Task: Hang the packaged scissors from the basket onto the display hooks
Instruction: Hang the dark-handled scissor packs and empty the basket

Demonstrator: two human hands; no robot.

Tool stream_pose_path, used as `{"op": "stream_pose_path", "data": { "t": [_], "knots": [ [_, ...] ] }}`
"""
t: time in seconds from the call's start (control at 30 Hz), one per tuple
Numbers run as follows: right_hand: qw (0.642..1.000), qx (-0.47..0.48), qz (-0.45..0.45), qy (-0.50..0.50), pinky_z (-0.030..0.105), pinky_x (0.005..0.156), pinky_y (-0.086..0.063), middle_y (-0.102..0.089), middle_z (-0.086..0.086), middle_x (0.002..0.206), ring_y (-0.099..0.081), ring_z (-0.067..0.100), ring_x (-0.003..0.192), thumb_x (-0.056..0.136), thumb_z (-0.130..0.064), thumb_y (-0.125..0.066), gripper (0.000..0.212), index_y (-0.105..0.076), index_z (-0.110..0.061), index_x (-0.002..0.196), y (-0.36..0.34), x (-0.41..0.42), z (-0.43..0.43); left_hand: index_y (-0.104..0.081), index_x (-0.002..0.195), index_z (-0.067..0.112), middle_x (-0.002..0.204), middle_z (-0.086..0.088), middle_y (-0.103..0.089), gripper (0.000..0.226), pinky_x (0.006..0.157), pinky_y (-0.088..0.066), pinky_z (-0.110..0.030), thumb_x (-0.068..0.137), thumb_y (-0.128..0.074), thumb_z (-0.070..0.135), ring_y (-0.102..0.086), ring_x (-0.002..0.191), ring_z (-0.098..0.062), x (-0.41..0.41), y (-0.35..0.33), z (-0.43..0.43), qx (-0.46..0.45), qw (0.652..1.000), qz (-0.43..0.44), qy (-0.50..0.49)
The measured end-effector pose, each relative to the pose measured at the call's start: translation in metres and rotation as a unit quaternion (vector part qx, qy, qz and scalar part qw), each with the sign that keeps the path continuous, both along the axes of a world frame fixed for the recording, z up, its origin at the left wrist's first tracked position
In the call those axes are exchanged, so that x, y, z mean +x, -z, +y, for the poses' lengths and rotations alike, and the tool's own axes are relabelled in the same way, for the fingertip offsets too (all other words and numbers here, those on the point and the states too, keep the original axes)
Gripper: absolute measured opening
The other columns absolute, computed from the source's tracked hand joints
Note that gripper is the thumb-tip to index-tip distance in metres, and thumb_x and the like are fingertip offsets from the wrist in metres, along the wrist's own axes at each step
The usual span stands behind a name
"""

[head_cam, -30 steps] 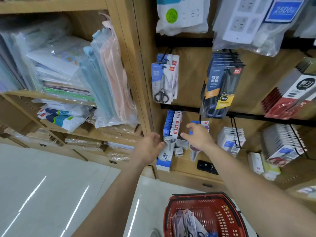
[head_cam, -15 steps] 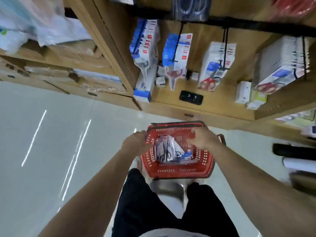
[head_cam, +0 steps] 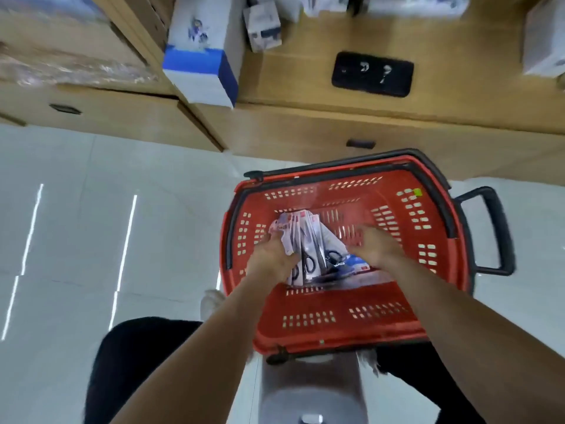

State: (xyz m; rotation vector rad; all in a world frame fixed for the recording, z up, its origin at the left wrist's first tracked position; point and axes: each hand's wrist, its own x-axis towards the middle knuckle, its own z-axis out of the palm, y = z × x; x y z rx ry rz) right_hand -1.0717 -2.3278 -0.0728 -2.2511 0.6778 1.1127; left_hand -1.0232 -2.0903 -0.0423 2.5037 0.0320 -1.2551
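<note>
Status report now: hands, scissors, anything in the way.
Left hand grips the scissor packs in the red basket. Right hand beside them, blurred, grip unclear. No obstruction seen.

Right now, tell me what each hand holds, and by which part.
The left hand grips the packaged scissors along the stack's left edge. The right hand holds nothing visible, open inside the basket.

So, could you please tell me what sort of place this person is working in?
Most likely a shop, perhaps a stationery aisle: a red shopping basket holds packaged scissors, and a blue-and-white box stands on a wooden display shelf above a glossy tiled floor.
</note>
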Motion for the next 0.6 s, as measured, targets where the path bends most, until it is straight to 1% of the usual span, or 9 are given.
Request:
{"op": "stream_pose_path", "data": {
  "t": [0.13,0.2,0.23,0.3,0.33,0.4,0.47,0.53,0.6],
  "knots": [
    [1.000,0.009,-0.007,-0.017,0.033,0.085,-0.046,-0.068,0.015,0.125,-0.065,0.032,0.111,0.092,-0.047,-0.070,0.062,-0.054,-0.013,0.141,0.116,0.012,0.002,-0.027,0.161,0.018,0.164,-0.011,-0.034,0.085,0.119,-0.040,-0.048,0.094,-0.071,0.046,-0.045,0.143,-0.034,-0.002,0.108,-0.013,-0.004,0.997,0.010,-0.073],
    [0.999,0.019,-0.019,-0.025,0.031,0.080,-0.043,-0.068,0.012,0.125,-0.064,0.030,0.109,0.090,-0.048,-0.072,0.058,-0.057,-0.015,0.136,0.161,0.020,0.004,-0.026,0.161,0.016,0.161,-0.013,-0.035,0.086,0.120,-0.038,-0.049,0.093,-0.070,0.045,-0.043,0.144,-0.035,-0.003,0.151,-0.018,-0.004,0.995,-0.003,-0.098],
    [0.999,0.029,-0.025,-0.025,0.030,0.080,-0.042,-0.067,0.011,0.128,-0.064,0.029,0.110,0.090,-0.047,-0.073,0.058,-0.057,-0.015,0.135,0.181,0.023,0.005,-0.030,0.158,0.016,0.155,-0.014,-0.043,0.081,0.117,-0.041,-0.048,0.093,-0.071,0.044,-0.049,0.139,-0.034,-0.004,0.170,-0.018,-0.003,0.993,0.001,-0.121],
    [0.998,0.042,-0.032,-0.024,0.030,0.081,-0.039,-0.065,0.011,0.133,-0.062,0.030,0.115,0.091,-0.047,-0.073,0.058,-0.056,-0.012,0.135,0.209,0.028,0.008,-0.043,0.144,0.019,0.129,-0.009,-0.060,0.058,0.113,-0.045,-0.042,0.096,-0.069,0.039,-0.059,0.122,-0.027,-0.008,0.199,-0.018,-0.003,0.985,0.014,-0.171],
    [0.998,0.044,-0.033,-0.026,0.030,0.082,-0.039,-0.063,0.011,0.136,-0.061,0.031,0.119,0.091,-0.047,-0.072,0.060,-0.054,-0.012,0.137,0.219,0.031,0.010,-0.046,0.139,0.021,0.131,-0.008,-0.060,0.050,0.118,-0.039,-0.044,0.097,-0.068,0.037,-0.055,0.128,-0.026,-0.009,0.210,-0.018,0.003,0.984,0.006,-0.178],
    [0.997,0.074,-0.036,-0.013,0.030,0.092,-0.042,-0.058,0.010,0.146,-0.057,0.032,0.129,0.091,-0.047,-0.073,0.068,-0.049,-0.016,0.147,0.235,0.030,0.012,-0.035,0.153,0.022,0.161,-0.012,-0.038,0.070,0.128,-0.020,-0.051,0.094,-0.068,0.042,-0.030,0.153,-0.032,-0.012,0.229,-0.017,0.032,0.988,-0.020,-0.147],
    [0.992,0.117,-0.033,0.018,0.034,0.108,-0.042,-0.050,0.008,0.155,-0.050,0.031,0.138,0.088,-0.048,-0.077,0.079,-0.043,-0.019,0.153,0.245,0.026,0.012,-0.021,0.161,0.020,0.169,-0.011,-0.024,0.090,0.130,-0.007,-0.052,0.091,-0.069,0.049,-0.017,0.158,-0.034,-0.017,0.240,-0.015,0.046,0.995,-0.034,-0.077],
    [0.988,0.146,-0.025,0.048,0.037,0.115,-0.039,-0.043,0.005,0.160,-0.045,0.029,0.143,0.083,-0.054,-0.079,0.090,-0.039,-0.019,0.156,0.251,0.020,0.013,-0.026,0.160,0.024,0.171,-0.006,-0.021,0.087,0.129,0.003,-0.049,0.090,-0.062,0.059,-0.014,0.159,-0.029,-0.027,0.246,-0.010,0.058,0.997,-0.051,-0.022],
    [0.984,0.171,-0.021,0.048,0.035,0.116,-0.036,-0.040,0.003,0.162,-0.042,0.028,0.145,0.080,-0.059,-0.080,0.096,-0.038,-0.021,0.157,0.257,0.016,0.015,-0.040,0.154,0.031,0.167,-0.001,-0.031,0.076,0.128,0.006,-0.048,0.088,-0.050,0.068,-0.020,0.157,-0.024,-0.034,0.245,-0.004,0.074,0.992,-0.093,0.030]
  ]
}}
